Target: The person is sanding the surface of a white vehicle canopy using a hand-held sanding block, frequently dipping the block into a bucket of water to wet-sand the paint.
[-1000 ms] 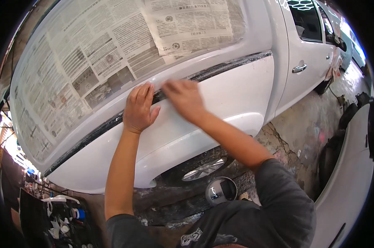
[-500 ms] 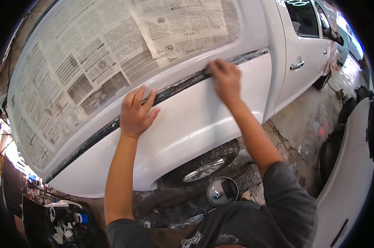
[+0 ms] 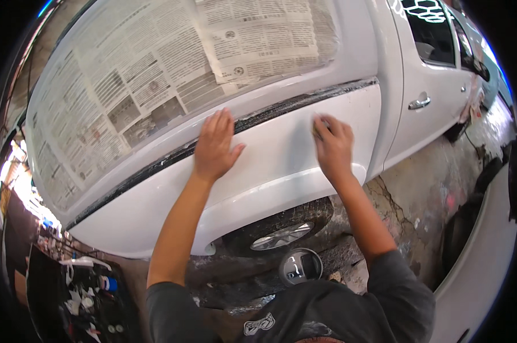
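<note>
My left hand (image 3: 215, 146) lies with fingers stretched out on the white truck's side panel (image 3: 270, 148), its fingertips reaching across the black strip (image 3: 150, 166). That long strip runs along the body below the papered window and carries pale, dusty smears. My right hand (image 3: 335, 143) is closed on a small dark pad (image 3: 321, 127), held below the strip in front of the panel. The pad is partly hidden by the fingers and blurred, so its exact kind and whether it touches the panel cannot be made out.
Newspaper (image 3: 155, 74) covers the large side window. Below the panel are a rear wheel (image 3: 281, 228) and a round bucket (image 3: 301, 267). A black tray (image 3: 112, 308) of supplies stands at lower left. A loose white body panel (image 3: 481, 246) curves along the right.
My right hand has come down off the black strip with the pad. My left hand has slid right along the strip. The whole view has shifted slightly.
</note>
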The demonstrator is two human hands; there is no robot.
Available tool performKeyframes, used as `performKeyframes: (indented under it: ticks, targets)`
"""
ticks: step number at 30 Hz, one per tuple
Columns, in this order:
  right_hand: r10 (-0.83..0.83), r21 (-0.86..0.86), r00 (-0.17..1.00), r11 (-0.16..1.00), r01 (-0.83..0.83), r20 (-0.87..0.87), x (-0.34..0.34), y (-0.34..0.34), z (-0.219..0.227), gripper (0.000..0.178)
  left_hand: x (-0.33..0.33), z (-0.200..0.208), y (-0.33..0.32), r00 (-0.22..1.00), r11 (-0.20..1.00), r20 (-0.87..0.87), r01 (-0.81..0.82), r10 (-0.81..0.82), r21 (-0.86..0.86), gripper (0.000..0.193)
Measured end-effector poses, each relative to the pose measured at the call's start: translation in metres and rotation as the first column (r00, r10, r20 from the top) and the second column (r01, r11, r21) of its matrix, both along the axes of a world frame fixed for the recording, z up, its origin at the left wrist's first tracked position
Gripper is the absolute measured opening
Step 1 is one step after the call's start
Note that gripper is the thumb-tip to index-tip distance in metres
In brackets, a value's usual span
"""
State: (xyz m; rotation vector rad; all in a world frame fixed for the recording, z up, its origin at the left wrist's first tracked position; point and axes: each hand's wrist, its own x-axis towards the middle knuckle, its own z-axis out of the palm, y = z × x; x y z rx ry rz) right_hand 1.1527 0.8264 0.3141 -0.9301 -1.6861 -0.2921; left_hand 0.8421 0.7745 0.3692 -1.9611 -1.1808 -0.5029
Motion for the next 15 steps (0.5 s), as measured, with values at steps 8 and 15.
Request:
performKeyframes:
  ticks: [8,15]
  targets:
    - [0.024,-0.535,0.992,0.844,0.046,0.123,0.136,-0.090,-0.196,0.037,0.113,-0.011,0.069,0.979,0.992,0.197,0.034,-0.057,0.119,0.070]
    - [0.219,-0.403,0.975,0.896,-0.188,0.032,0.134,-0.043,-0.140,0.040,0.171,-0.015,0.090,0.952,0.983,0.298,0.013,-0.068,0.183,0.067]
